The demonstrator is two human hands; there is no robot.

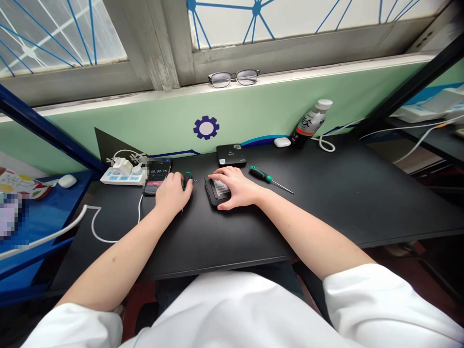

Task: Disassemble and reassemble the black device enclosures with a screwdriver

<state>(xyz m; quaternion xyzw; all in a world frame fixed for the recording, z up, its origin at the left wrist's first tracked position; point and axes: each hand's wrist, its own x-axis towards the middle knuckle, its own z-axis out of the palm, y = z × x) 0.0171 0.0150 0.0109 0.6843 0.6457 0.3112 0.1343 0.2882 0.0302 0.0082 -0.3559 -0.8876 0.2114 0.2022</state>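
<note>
1. The right hand (235, 186) lies flat with fingers spread and released over a small black box (216, 190), pressing it to the desk (326, 203) rather than gripping it.
2. The left hand (173, 193) is curled around a short screwdriver (186, 180); its dark handle shows past the knuckles, fingers closed on it.
3. The box looks rigid, light and smooth, so likely to slide; best held by its side edges, clear of the labelled face.
4. The screwdriver is stiff and small, best held by the handle.
5. Just beside the right hand lies a second, green-handled screwdriver (270, 179); a phone (156, 175) sits by the left.
</note>
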